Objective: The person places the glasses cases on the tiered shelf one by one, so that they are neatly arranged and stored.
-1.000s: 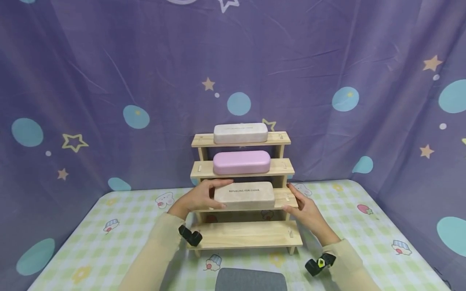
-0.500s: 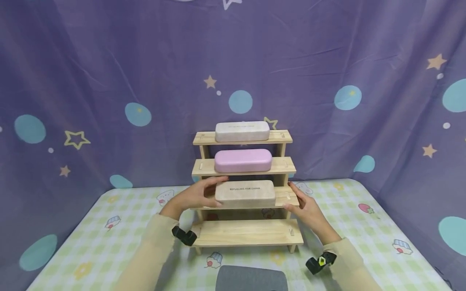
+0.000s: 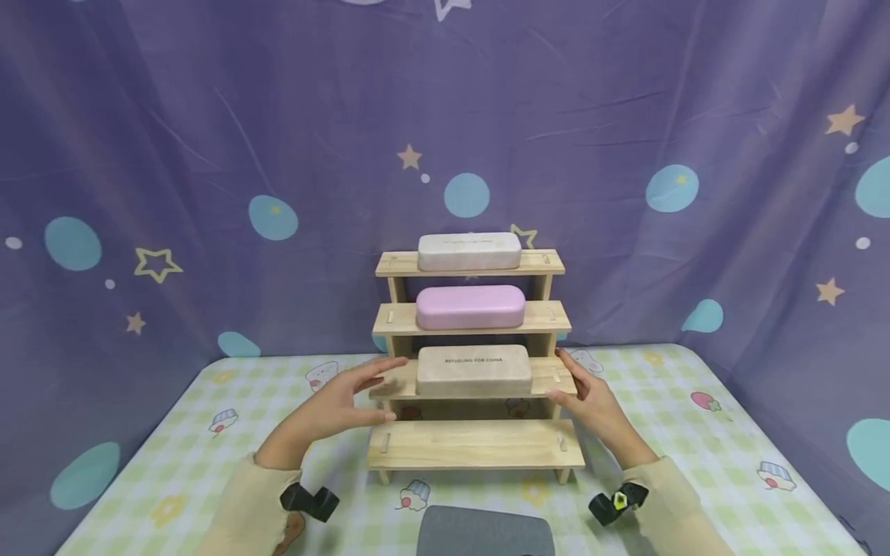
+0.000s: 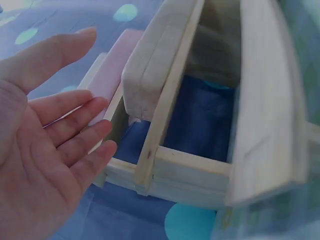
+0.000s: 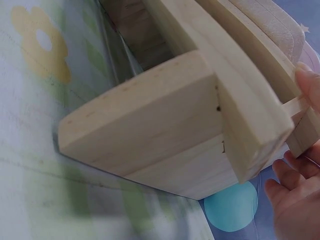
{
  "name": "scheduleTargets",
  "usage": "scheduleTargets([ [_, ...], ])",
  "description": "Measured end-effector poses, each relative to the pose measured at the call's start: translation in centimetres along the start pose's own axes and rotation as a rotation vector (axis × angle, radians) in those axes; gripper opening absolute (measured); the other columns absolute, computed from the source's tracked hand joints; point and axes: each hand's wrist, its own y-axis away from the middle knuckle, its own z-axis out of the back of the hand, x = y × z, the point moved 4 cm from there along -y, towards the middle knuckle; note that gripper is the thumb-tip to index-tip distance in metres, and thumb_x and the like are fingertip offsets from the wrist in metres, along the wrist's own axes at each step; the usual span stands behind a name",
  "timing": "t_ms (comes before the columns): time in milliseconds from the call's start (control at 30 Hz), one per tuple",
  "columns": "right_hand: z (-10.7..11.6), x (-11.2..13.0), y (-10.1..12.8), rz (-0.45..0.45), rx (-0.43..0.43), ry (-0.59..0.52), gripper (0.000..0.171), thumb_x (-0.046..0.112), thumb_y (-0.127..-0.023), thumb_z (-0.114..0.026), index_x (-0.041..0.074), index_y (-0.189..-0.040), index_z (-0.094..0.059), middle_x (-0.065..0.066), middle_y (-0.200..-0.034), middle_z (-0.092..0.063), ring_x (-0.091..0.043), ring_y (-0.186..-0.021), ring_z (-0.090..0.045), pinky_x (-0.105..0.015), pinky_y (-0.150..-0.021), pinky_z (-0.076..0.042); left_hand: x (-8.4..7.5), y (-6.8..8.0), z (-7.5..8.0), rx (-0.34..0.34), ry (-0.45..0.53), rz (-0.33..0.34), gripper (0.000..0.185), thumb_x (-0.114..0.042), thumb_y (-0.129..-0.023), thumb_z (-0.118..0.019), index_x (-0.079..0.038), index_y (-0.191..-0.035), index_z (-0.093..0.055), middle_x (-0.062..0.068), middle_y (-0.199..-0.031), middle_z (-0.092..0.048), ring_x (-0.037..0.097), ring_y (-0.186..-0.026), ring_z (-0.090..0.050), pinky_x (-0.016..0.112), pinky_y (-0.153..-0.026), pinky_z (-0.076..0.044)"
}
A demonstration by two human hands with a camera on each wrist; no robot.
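Note:
A four-step wooden display stand (image 3: 473,444) rises in the middle. On its second step from the bottom lies a beige glasses case (image 3: 474,371) lettered "REFUELING FOR CHINA". A pink glasses case (image 3: 470,306) sits one step higher, with a whitish glasses case (image 3: 469,251) on top. My left hand (image 3: 330,409) is just left of the beige case, apart from it, fingers and thumb spread and the palm bare in the left wrist view. My right hand (image 3: 594,405) grips the right end of that same step; the right wrist view has the thumb (image 5: 309,82) on the board's edge, fingers below.
A grey case (image 3: 485,533) lies at the near edge, partly cut off by the frame. The table wears a green checked cloth (image 3: 174,455). Behind it hangs a purple curtain (image 3: 334,177) with stars and blue spots. The bottom step bears nothing.
My left hand has let go of the beige glasses case and drawn back to the left and nearer. The right hand stays at the step's end. The view has shifted slightly.

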Motion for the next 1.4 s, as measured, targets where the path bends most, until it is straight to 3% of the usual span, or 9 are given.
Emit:
scheduleTargets([
  [133,-0.1,0.0,0.0,0.0,0.003,-0.01,0.076,0.004,-0.088,-0.065,-0.006,-0.147,-0.018,-0.022,-0.154,-0.014,-0.035,-0.14,-0.015,-0.006,-0.095,-0.029,-0.6,1.5,-1.0,-0.008,-0.046,-0.007,0.065,-0.009,-0.082,-0.073,-0.006,-0.14,-0.044,0.011,-0.143,-0.044,0.015,-0.131,-0.039,0.031,-0.104,-0.035],
  [267,-0.1,0.0,0.0,-0.003,0.005,-0.007,0.077,0.005,-0.088,-0.065,-0.006,-0.147,-0.017,-0.021,-0.154,-0.014,-0.035,-0.14,-0.015,-0.005,-0.095,-0.029,-0.9,2.7,-2.0,-0.012,-0.052,-0.026,0.061,-0.008,-0.082,-0.072,-0.009,-0.138,-0.047,0.009,-0.14,-0.048,0.013,-0.13,-0.041,0.026,-0.102,-0.037],
  [467,-0.1,0.0,0.1,0.002,0.002,-0.009,0.077,0.005,-0.088,-0.065,-0.005,-0.147,-0.017,-0.02,-0.154,-0.015,-0.035,-0.14,-0.015,-0.005,-0.096,-0.029,-1.0,4.2,-3.7,-0.026,-0.038,-0.071,0.058,-0.014,-0.083,-0.072,-0.014,-0.137,-0.049,0.007,-0.137,-0.051,0.01,-0.127,-0.043,0.027,-0.099,-0.041],
  [633,-0.1,0.0,0.2,0.0,0.003,-0.002,0.076,0.005,-0.088,-0.064,-0.005,-0.147,-0.017,-0.021,-0.154,-0.015,-0.035,-0.14,-0.016,-0.005,-0.095,-0.029,-0.5,5.5,-5.8,0.023,0.032,-0.092,0.056,-0.013,-0.084,-0.071,-0.006,-0.136,-0.049,0.015,-0.134,-0.052,0.011,-0.125,-0.046,0.028,-0.099,-0.042],
  [800,0.0,0.1,0.2,0.003,-0.001,-0.005,0.076,0.005,-0.088,-0.064,-0.004,-0.148,-0.018,-0.02,-0.154,-0.015,-0.035,-0.14,-0.016,-0.005,-0.095,-0.029,0.2,6.5,-7.5,0.074,0.138,-0.047,0.054,-0.008,-0.085,-0.069,-0.002,-0.135,-0.048,0.018,-0.134,-0.05,0.009,-0.124,-0.046,0.028,-0.099,-0.041],
  [1033,0.0,0.2,0.1,0.015,0.007,-0.001,0.077,0.006,-0.088,-0.065,-0.004,-0.148,-0.017,-0.022,-0.154,-0.014,-0.037,-0.139,-0.016,-0.005,-0.095,-0.03,0.3,7.3,-9.2,0.136,0.363,0.083,0.052,-0.004,-0.089,-0.062,-0.004,-0.138,-0.045,0.02,-0.139,-0.045,0.008,-0.127,-0.042,0.029,-0.102,-0.037],
  [1267,0.0,-0.1,0.1,-0.005,0.017,-0.001,0.078,0.008,-0.089,-0.064,-0.002,-0.149,-0.015,-0.019,-0.155,-0.013,-0.035,-0.14,-0.015,-0.005,-0.095,-0.03,-0.1,7.6,-10.2,0.119,0.43,0.118,0.051,-0.004,-0.09,-0.061,-0.008,-0.138,-0.045,0.025,-0.14,-0.042,0.017,-0.126,-0.044,0.033,-0.101,-0.039],
  [1400,0.0,-0.2,0.2,-0.013,0.014,0.011,0.079,0.009,-0.089,-0.065,-0.002,-0.149,-0.015,-0.018,-0.155,-0.013,-0.035,-0.14,-0.016,-0.005,-0.094,-0.031,0.1,7.5,-10.6,0.133,0.515,0.187,0.051,-0.006,-0.09,-0.06,-0.004,-0.138,-0.043,0.023,-0.142,-0.04,0.018,-0.129,-0.042,0.031,-0.103,-0.037],
])
